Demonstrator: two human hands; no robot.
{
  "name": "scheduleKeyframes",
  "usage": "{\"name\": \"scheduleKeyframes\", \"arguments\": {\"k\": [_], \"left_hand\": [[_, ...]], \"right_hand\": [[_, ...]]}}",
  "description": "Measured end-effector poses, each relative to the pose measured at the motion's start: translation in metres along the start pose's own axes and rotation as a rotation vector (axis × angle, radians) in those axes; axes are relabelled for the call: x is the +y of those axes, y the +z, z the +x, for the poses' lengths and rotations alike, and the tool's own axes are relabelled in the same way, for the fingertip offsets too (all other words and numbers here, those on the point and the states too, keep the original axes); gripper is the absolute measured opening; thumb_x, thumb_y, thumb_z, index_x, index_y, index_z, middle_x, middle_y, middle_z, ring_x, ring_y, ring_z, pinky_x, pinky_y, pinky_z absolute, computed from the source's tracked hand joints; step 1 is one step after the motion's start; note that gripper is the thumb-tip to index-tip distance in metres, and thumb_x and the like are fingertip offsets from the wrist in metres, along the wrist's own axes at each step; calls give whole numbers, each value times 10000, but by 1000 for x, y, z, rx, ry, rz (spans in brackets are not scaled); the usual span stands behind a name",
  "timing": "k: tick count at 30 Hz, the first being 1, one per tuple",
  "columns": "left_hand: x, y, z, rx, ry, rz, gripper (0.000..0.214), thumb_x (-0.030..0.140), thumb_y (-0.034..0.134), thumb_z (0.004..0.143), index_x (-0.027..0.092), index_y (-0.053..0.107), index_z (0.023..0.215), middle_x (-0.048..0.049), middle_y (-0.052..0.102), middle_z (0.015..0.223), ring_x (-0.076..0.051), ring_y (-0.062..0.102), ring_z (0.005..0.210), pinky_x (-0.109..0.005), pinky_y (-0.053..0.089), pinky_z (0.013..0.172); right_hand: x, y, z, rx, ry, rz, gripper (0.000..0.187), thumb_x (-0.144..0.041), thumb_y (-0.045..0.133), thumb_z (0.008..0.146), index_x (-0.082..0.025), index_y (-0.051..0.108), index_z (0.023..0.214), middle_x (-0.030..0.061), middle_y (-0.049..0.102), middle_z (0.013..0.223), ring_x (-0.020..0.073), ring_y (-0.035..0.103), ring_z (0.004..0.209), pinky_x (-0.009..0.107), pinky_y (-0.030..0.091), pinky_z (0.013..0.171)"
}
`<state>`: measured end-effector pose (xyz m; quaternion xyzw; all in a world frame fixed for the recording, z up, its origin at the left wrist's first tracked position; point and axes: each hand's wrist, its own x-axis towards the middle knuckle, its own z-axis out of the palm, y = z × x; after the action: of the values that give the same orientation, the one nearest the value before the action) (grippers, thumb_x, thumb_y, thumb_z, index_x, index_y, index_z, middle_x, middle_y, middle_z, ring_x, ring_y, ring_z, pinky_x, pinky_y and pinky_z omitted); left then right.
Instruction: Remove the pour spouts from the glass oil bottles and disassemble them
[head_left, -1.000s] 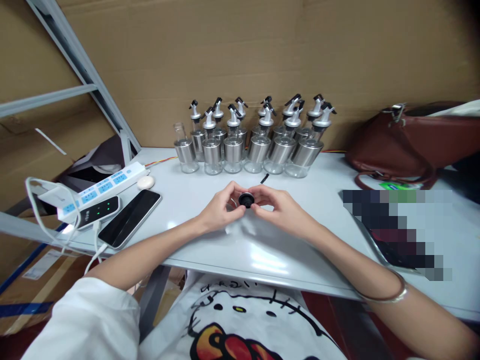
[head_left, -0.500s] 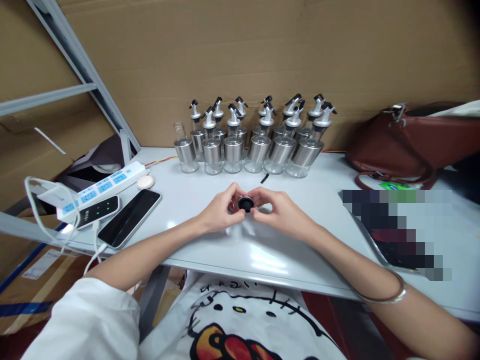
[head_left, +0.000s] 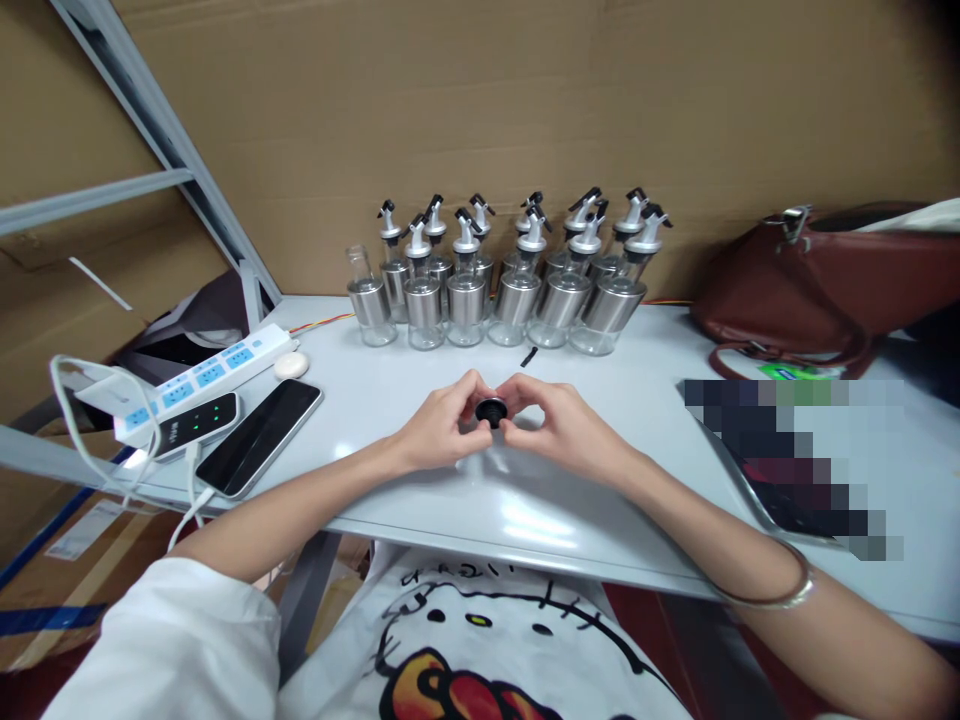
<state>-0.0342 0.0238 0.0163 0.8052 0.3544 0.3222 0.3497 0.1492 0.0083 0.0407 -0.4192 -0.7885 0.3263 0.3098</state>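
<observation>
Between my hands, just above the table, is a bottle pourer (head_left: 492,411); its black ribbed stopper and silver rim face me, and the rest is hidden behind the fingers. My left hand (head_left: 448,422) is closed on its left side. My right hand (head_left: 556,420) grips it from the right, thumb and fingers curled round the rim. Beyond the hands stand several glass bottles (head_left: 517,300) with steel sleeves, most topped by silver pourers with black levers. The leftmost bottle (head_left: 371,305) has a bare neck. A small black strip (head_left: 529,357) lies in front of the bottles.
At the left are a white power strip (head_left: 206,375), a black phone (head_left: 262,435), a device with green lights (head_left: 196,424) and a round white case (head_left: 291,365). A brown leather bag (head_left: 825,290) sits at the right, near a pixelated flat object (head_left: 787,460). Cardboard (head_left: 480,100) stands behind.
Hardly anything differs. The pourer has tipped or turned very slightly between my fingers, while both hands stay in the same place.
</observation>
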Motion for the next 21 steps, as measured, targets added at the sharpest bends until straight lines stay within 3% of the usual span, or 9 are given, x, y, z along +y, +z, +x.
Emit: {"name": "scheduleKeyframes", "arguments": {"k": [12,21], "left_hand": [[-4,4,-4,8,156,29,194,192,497,717,199,420,894,22,498,780,-104,441,637,-239,354,584],[-2,4,-3,13,141,38,181,207,491,706,201,422,873,16,512,778,-101,435,636,-236,358,583]], "right_hand": [[-4,1,-4,40,-8,-86,100,-252,586,715,-191,507,701,-10,592,688,125,520,612,244,406,601],[-6,2,-5,79,-14,-91,116,-261,606,711,-187,520,686,-16,593,649,111,500,567,231,398,567]]}}
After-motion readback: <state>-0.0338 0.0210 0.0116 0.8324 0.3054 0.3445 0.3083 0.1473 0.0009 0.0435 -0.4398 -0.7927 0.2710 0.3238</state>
